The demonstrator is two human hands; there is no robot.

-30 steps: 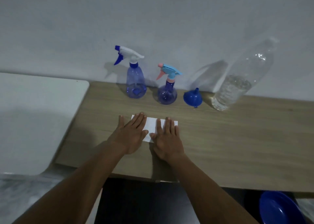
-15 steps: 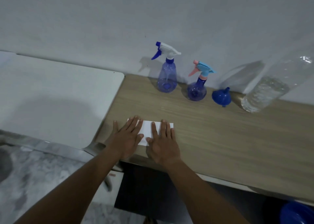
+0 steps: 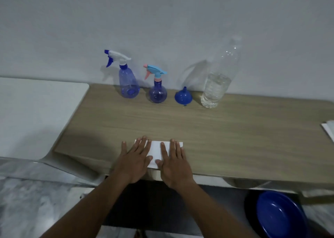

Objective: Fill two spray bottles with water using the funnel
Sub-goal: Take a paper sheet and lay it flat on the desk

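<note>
We've got both hands flat, fingers straight, left hand (image 3: 134, 159) and right hand (image 3: 174, 162) pressing a white card (image 3: 155, 152). Nothing gripped. Along the wall wait two spray bottles (image 3: 128, 82) (image 3: 157, 88), funnel (image 3: 183, 96) (spout up) and water bottle (image 3: 217, 82), lined up ready, untouched.

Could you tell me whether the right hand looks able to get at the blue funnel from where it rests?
Probably yes. The right hand lies flat on the white paper, and only bare tabletop lies between it and the funnel, which stands clear of the small spray bottle and the water bottle.
</note>
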